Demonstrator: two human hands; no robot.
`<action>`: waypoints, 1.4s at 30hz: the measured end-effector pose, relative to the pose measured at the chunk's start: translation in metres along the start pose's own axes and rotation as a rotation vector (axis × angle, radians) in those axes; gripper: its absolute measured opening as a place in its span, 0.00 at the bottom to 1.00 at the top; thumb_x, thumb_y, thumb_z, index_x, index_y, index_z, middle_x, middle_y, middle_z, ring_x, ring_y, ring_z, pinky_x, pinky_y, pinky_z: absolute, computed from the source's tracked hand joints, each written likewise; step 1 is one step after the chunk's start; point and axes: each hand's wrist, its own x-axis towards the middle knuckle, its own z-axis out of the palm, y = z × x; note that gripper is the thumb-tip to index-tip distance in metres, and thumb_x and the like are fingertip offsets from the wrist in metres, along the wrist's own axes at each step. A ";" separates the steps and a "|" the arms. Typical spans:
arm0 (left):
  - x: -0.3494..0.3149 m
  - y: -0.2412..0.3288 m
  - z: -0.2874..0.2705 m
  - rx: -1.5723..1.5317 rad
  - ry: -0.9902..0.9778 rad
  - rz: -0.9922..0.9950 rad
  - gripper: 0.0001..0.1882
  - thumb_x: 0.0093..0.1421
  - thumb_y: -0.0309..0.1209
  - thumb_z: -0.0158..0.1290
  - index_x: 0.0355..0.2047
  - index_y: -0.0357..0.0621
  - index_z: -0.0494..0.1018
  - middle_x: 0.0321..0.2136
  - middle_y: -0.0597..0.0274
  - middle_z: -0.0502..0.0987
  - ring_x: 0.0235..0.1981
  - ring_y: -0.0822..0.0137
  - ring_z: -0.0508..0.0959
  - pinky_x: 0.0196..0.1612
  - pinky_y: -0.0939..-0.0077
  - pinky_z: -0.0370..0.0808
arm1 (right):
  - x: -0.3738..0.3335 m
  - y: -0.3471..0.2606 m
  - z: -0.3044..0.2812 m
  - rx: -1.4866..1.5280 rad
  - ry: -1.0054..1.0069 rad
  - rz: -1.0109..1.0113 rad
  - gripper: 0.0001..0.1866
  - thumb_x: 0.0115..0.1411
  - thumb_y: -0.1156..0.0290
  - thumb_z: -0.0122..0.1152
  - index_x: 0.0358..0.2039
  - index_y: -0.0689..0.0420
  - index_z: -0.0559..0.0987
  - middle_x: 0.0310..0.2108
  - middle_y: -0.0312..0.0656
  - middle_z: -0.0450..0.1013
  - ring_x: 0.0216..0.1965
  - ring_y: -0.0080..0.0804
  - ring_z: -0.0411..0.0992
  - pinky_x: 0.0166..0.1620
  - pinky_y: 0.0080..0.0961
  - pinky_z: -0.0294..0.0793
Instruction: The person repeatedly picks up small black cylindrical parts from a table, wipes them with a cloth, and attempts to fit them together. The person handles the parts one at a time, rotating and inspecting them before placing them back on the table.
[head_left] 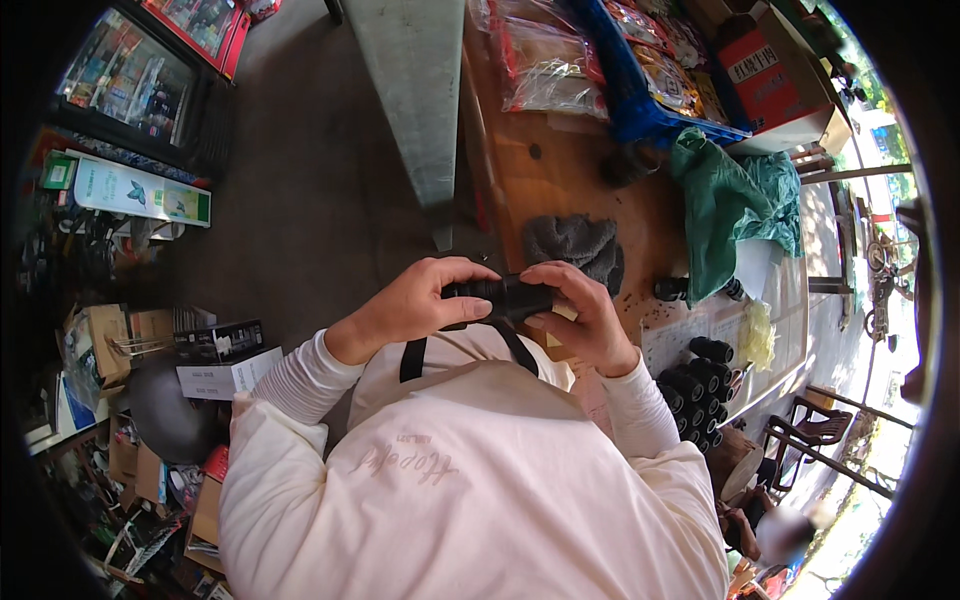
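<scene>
Just in front of my chest, both hands hold a black cylindrical part (512, 297) lying crosswise. My left hand (415, 300) is closed on its left end, thumb along the near side. At the right end, the fingers and thumb of my right hand (590, 318) grip it. Its exact kind is not clear, and the fingers cover both ends. A crumpled dark grey cloth (575, 245) lies on the wooden table (540, 180) just beyond my right hand. Several similar black cylinders (700, 385) are grouped on the table to the right of my right forearm.
A green plastic bag (715, 215) lies on the table, with a blue crate (640, 110) of packets and a cardboard box (785, 80) behind it. A long grey metal surface (425, 90) extends ahead. Cartons (100, 350) and a glass-fronted fridge (135, 80) stand left. Another person is at lower right.
</scene>
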 end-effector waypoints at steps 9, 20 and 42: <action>0.004 -0.003 0.000 -0.057 0.010 -0.051 0.18 0.59 0.29 0.58 0.47 0.32 0.75 0.32 0.62 0.78 0.33 0.76 0.75 0.38 0.80 0.73 | 0.001 0.005 0.004 0.196 0.056 0.153 0.21 0.57 0.80 0.64 0.52 0.66 0.72 0.38 0.40 0.75 0.38 0.21 0.73 0.42 0.20 0.76; 0.011 -0.010 0.003 -0.054 -0.011 0.047 0.20 0.59 0.28 0.59 0.50 0.31 0.74 0.36 0.60 0.79 0.36 0.76 0.76 0.41 0.79 0.74 | 0.001 -0.005 -0.010 0.029 0.004 0.103 0.19 0.61 0.68 0.62 0.50 0.65 0.73 0.31 0.44 0.76 0.31 0.28 0.73 0.38 0.23 0.73; 0.016 -0.010 0.006 -0.121 -0.059 0.112 0.26 0.55 0.25 0.61 0.55 0.37 0.71 0.39 0.62 0.77 0.42 0.74 0.74 0.49 0.77 0.70 | -0.004 -0.033 -0.026 -0.485 0.049 0.040 0.20 0.60 0.54 0.61 0.38 0.61 0.78 0.27 0.45 0.74 0.32 0.39 0.74 0.35 0.30 0.73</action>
